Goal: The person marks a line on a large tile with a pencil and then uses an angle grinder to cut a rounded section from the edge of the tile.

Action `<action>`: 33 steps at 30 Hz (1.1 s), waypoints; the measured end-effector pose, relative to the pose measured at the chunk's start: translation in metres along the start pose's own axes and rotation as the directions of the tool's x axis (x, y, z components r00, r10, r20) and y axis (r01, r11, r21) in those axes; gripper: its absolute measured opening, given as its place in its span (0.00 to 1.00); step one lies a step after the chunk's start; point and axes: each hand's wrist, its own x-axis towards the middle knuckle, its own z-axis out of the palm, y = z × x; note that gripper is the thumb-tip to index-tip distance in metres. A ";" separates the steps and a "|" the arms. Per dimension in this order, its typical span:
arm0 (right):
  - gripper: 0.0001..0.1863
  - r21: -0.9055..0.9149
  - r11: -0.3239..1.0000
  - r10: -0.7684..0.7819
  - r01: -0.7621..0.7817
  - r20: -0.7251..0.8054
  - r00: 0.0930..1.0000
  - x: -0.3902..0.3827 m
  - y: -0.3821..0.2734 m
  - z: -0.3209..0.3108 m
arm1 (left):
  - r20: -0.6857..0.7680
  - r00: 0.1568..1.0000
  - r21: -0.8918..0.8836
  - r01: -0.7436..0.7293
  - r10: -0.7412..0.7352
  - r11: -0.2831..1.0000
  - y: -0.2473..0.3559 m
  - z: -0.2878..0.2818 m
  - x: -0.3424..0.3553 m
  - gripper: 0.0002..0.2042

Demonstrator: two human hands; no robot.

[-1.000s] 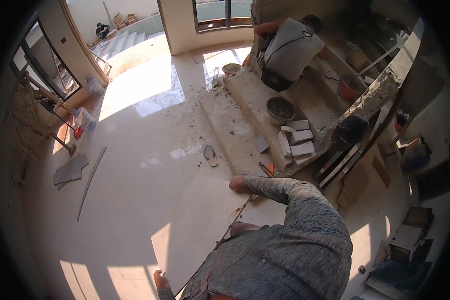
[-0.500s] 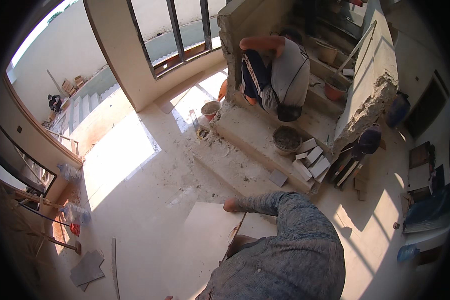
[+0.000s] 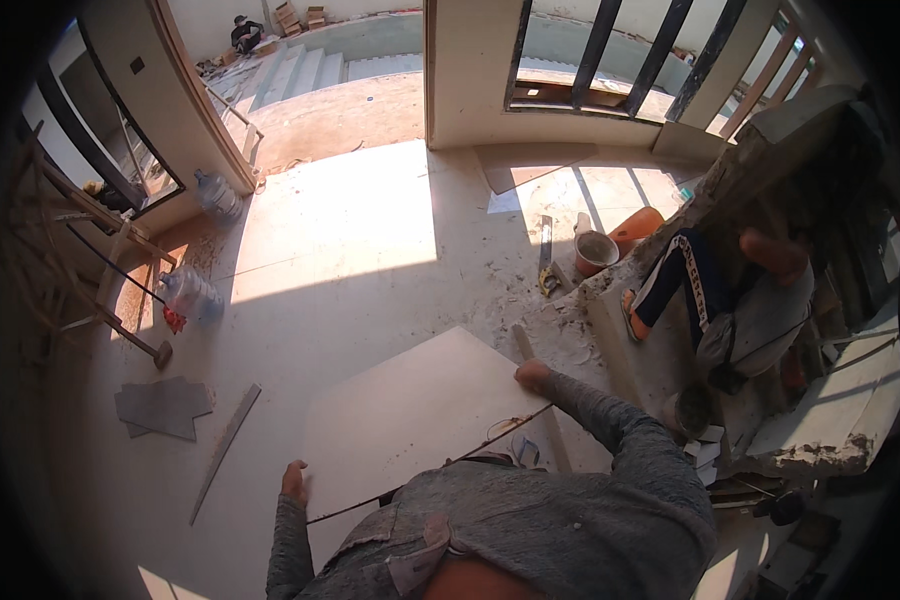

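A large pale square tile (image 3: pixel 420 400) lies angled in front of me, with my right hand (image 3: pixel 532 376) curled over its right edge. My left hand (image 3: pixel 294 484) grips the tile near its left corner. A flip-flop (image 3: pixel 523 452) sits by the tile's dark near edge, partly hidden by my body. Grey tile pieces (image 3: pixel 160 405) and a long thin strip (image 3: pixel 225 450) lie to my left.
A co-worker (image 3: pixel 750 320) crouches on concrete steps (image 3: pixel 610 340) at right, beside a bucket of mortar (image 3: pixel 692 410). A paint pail (image 3: pixel 596 250) and hand tool (image 3: pixel 548 265) sit near the steps. At left stand a wooden frame (image 3: pixel 90 250) and water bottles (image 3: pixel 195 295).
The view has swung toward the doorway, shifting the steps and co-worker rightward. My left hand has come onto the tile's left edge, and the tile has moved out farther in front of me.
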 end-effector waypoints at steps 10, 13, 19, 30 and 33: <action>0.21 0.789 0.268 0.583 -0.552 0.323 0.745 0.176 0.090 -0.155 | 0.089 0.989 0.073 0.116 -0.122 0.991 0.303 0.093 0.145 0.32; 0.21 0.703 0.576 0.458 -0.418 0.147 0.877 0.247 0.171 -0.185 | 0.126 0.988 0.104 0.072 -0.085 0.992 0.396 0.146 0.203 0.33; 0.15 0.482 0.864 0.199 -0.144 -0.065 0.978 0.427 0.295 -0.266 | 0.087 0.996 0.043 0.011 -0.015 0.999 0.533 0.224 0.316 0.31; 0.15 0.505 0.858 0.119 -0.090 -0.027 0.992 0.702 0.411 -0.499 | 0.020 0.996 -0.070 0.086 -0.085 0.994 0.769 0.309 0.471 0.28; 0.18 0.711 0.667 0.256 -0.224 0.065 0.965 0.794 0.453 -0.515 | 0.003 0.994 -0.032 0.108 -0.108 0.994 0.834 0.329 0.545 0.29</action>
